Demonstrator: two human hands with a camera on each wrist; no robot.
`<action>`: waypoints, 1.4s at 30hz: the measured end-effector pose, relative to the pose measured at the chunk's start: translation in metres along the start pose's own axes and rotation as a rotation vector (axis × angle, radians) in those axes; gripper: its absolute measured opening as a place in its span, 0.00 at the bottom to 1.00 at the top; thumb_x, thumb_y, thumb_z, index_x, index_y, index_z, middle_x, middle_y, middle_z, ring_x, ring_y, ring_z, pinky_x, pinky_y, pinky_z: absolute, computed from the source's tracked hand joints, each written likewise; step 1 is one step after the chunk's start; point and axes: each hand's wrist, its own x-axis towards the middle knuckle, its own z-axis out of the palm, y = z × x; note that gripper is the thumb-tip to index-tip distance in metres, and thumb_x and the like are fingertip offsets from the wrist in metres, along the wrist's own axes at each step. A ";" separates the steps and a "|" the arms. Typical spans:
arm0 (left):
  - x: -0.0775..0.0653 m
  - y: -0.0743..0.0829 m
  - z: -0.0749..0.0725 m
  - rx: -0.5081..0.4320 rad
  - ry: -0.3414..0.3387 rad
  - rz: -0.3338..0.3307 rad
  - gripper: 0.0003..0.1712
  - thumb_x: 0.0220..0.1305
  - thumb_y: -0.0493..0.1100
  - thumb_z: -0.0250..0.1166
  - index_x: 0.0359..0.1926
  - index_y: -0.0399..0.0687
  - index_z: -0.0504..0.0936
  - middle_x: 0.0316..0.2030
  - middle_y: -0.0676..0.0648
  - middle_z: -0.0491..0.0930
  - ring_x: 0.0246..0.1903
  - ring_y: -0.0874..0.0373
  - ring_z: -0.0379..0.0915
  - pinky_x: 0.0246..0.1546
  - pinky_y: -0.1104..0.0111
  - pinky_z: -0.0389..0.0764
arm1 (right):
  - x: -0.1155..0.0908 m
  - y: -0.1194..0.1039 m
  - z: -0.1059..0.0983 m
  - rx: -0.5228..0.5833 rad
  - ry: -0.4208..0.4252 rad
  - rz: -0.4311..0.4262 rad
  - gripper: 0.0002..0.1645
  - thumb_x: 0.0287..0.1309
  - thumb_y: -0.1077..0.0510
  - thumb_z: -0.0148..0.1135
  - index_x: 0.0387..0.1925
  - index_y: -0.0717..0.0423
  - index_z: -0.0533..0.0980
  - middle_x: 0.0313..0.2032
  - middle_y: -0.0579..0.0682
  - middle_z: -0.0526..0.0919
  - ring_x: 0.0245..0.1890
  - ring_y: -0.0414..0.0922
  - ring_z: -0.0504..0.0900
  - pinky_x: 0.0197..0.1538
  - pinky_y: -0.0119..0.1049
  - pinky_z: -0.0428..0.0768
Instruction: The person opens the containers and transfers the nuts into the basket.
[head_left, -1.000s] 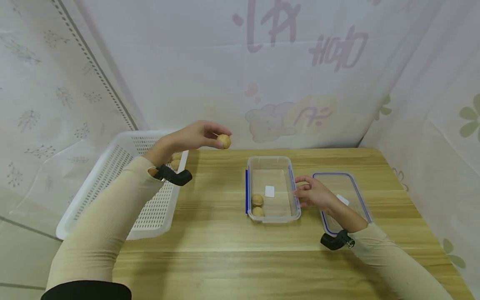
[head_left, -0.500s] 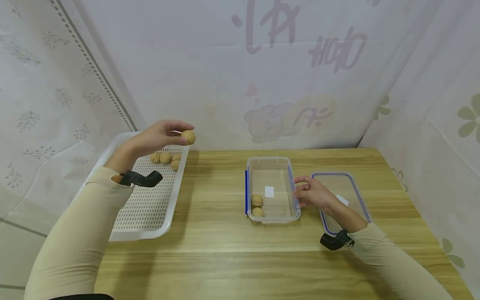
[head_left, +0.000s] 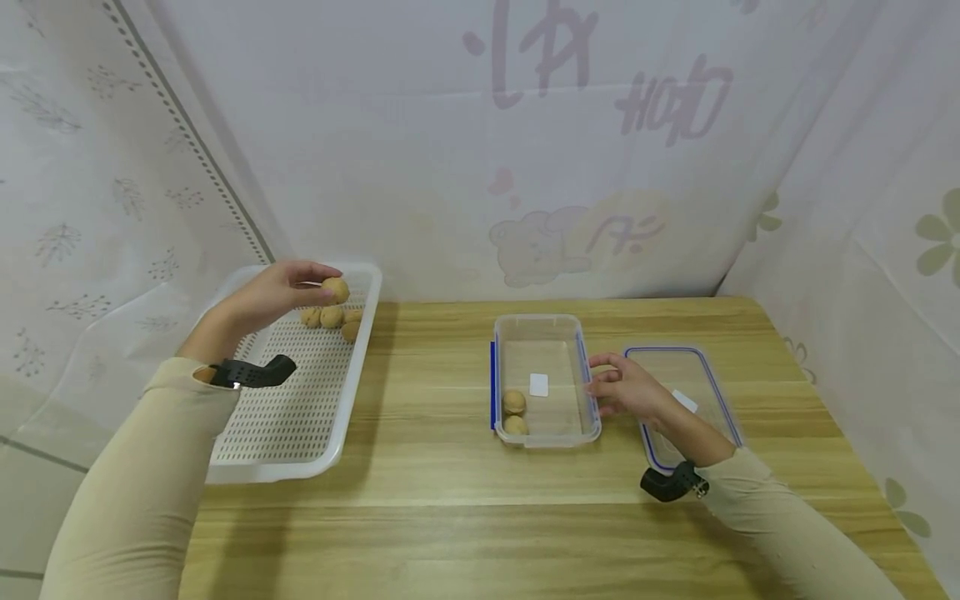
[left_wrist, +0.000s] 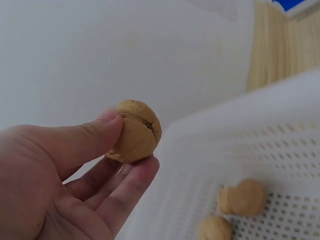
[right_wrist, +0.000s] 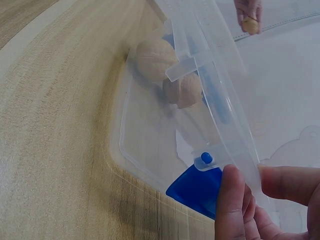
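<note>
Between thumb and fingertips, my left hand [head_left: 279, 293] pinches a walnut [head_left: 336, 290] over the far part of a white perforated plastic basket [head_left: 347, 404]. The left wrist view shows the walnut's seam [left_wrist: 137, 131] and several walnuts lower in the basket. My right hand [head_left: 630, 388] grips the right side wall of a clear plastic food container [head_left: 555, 421], thumb on one side and fingers on the other. Its blue side clip [right_wrist: 197, 190] hangs by those fingers in the right wrist view. Two walnuts [head_left: 514, 402] lie in the container's near left corner.
To the container's right lies its clear lid [head_left: 678, 371] with a blue seal, partly behind my right arm. All stand on a wooden table [head_left: 435, 467]. A printed white curtain [head_left: 420, 167] hangs along the table's back edge.
My left hand has moved left, then down, with the walnut, from beyond the basket's right edge to above the walnuts in it. My right hand and the container have stayed put.
</note>
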 end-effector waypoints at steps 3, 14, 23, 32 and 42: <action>-0.003 -0.012 -0.002 0.017 0.024 -0.032 0.32 0.75 0.46 0.63 0.72 0.35 0.67 0.69 0.35 0.67 0.69 0.39 0.60 0.70 0.39 0.60 | 0.001 0.001 -0.001 0.003 -0.002 -0.002 0.32 0.70 0.66 0.60 0.69 0.67 0.58 0.44 0.56 0.80 0.37 0.44 0.82 0.36 0.36 0.87; -0.004 -0.049 0.000 0.021 0.049 -0.079 0.29 0.75 0.35 0.58 0.71 0.24 0.63 0.68 0.25 0.64 0.60 0.41 0.74 0.60 0.55 0.78 | 0.000 0.000 -0.002 0.007 -0.004 -0.003 0.32 0.69 0.66 0.60 0.69 0.68 0.58 0.43 0.55 0.80 0.37 0.44 0.82 0.36 0.36 0.87; 0.002 -0.065 0.010 0.006 0.096 -0.147 0.28 0.72 0.32 0.61 0.67 0.20 0.66 0.63 0.22 0.68 0.45 0.56 0.82 0.48 0.67 0.85 | 0.000 -0.002 -0.001 -0.002 0.001 -0.004 0.32 0.69 0.66 0.60 0.69 0.68 0.58 0.42 0.54 0.80 0.37 0.43 0.81 0.36 0.36 0.87; 0.005 -0.075 0.022 0.073 0.096 -0.160 0.29 0.70 0.34 0.64 0.66 0.20 0.67 0.62 0.22 0.68 0.51 0.41 0.80 0.50 0.60 0.85 | 0.000 -0.002 -0.002 -0.009 0.000 -0.005 0.33 0.70 0.66 0.60 0.69 0.68 0.58 0.42 0.55 0.79 0.37 0.44 0.82 0.36 0.36 0.87; 0.014 -0.080 0.041 0.130 0.141 -0.201 0.25 0.66 0.32 0.67 0.61 0.24 0.72 0.60 0.19 0.69 0.52 0.33 0.78 0.50 0.53 0.84 | 0.001 -0.002 -0.003 -0.003 -0.006 0.000 0.33 0.70 0.65 0.60 0.69 0.67 0.58 0.42 0.54 0.79 0.37 0.44 0.81 0.36 0.36 0.86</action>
